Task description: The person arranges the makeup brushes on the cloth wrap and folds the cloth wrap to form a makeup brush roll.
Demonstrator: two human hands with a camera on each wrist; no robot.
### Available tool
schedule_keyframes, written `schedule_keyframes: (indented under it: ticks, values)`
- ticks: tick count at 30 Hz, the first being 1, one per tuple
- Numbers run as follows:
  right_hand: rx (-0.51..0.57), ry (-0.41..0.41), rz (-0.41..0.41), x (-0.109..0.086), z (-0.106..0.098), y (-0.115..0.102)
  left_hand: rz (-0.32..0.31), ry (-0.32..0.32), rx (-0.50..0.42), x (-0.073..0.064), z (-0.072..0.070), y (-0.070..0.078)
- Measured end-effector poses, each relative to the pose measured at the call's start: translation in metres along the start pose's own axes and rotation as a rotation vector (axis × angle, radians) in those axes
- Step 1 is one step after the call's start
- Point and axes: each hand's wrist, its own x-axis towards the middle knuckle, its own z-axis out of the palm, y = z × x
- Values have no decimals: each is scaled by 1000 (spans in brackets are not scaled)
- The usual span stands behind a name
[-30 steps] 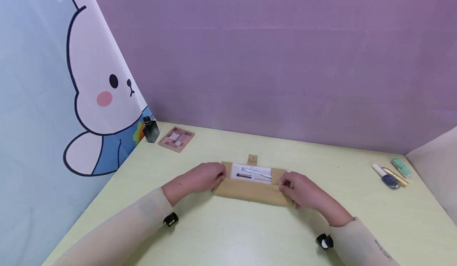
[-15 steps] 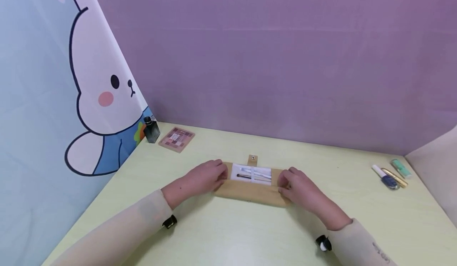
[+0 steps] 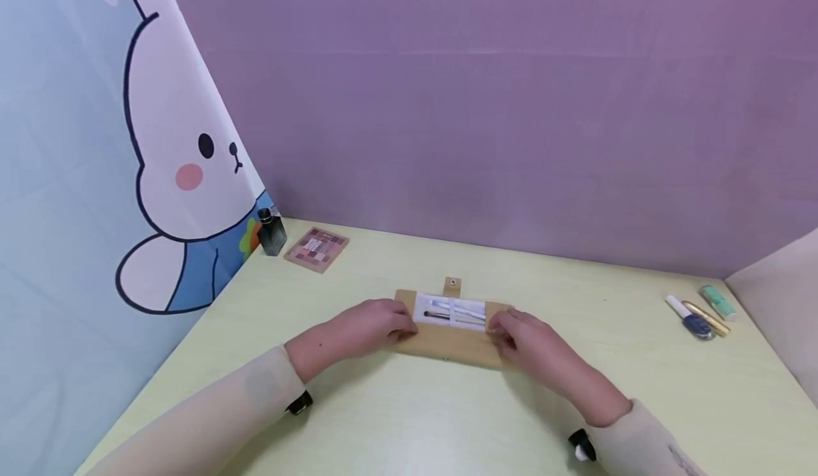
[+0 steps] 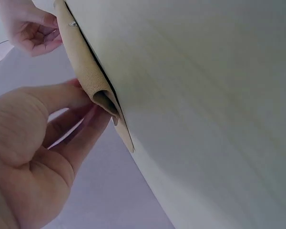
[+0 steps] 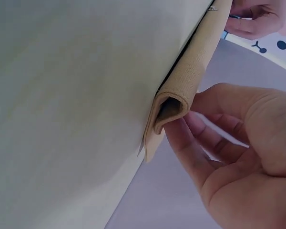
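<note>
A tan brush case (image 3: 447,344) lies on the table in the head view, its near side folded over toward the back. Slim makeup brushes (image 3: 469,306) show in the white lining, under a white band. Behind them a snap strap (image 3: 451,285) sticks out. My left hand (image 3: 371,327) pinches the folded flap near its left end, and my right hand (image 3: 537,347) does the same near the right end. Both wrist views show the rolled fold (image 4: 83,59) end-on, with thumb and fingers at its edge. Parts of the brushes are hidden under the flap.
A dark glass bottle (image 3: 271,233) and a pink eyeshadow palette (image 3: 316,249) sit at the back left. To the far right lie a dark blue bottle with a white cap (image 3: 695,323), a gold tube (image 3: 706,317) and a green tube (image 3: 718,301). A purple backdrop (image 3: 479,121) stands behind.
Both hands have slid inward along the flap, the left one to the right and the right one to the left. The case stays in place, with its flap still folded.
</note>
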Motion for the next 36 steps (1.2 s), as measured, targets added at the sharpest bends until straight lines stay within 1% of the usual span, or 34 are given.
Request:
schedule_keyframes:
  ticks: [3,5,6,8,11,14,16,19,21,24,26,28,30,33,36]
  values:
    - [-33,27,-94,-6,-1,1,74,12,42,-6,0,0]
    - [-57,31,-156,-10,-2,1,125,26,75,-9,1,-1]
    - [-68,24,-178,-12,-2,1,143,30,85,-10,1,-1]
    - [-94,-5,-210,-15,-4,0,155,23,81,-12,1,-1]
    - [-139,-66,-223,-19,-5,-3,138,-8,50,-15,1,0]
    - [-185,-90,-220,-20,-4,-6,111,-28,32,-16,1,2]
    - [-206,-79,-228,-20,-4,-7,109,-24,41,-16,0,3]
    - [-224,-41,-252,-20,-2,-7,116,-12,58,-16,0,3]
    - [-227,-10,-276,-20,-1,-6,137,-9,102,-15,0,3]
    - [-221,14,-295,-20,0,-4,111,-21,115,-15,1,5]
    - [-213,18,-300,-21,0,-3,78,-33,112,-14,2,8]
    - [-197,5,-287,-21,-2,-4,35,-42,86,-15,2,11]
    - [-169,-14,-271,-23,-5,-5,26,-48,77,-16,0,13]
    - [-106,-64,-232,-25,-10,-7,30,-65,51,-19,-5,15]
    - [-45,-119,-217,-29,-16,-9,26,-105,-17,-21,-12,18]
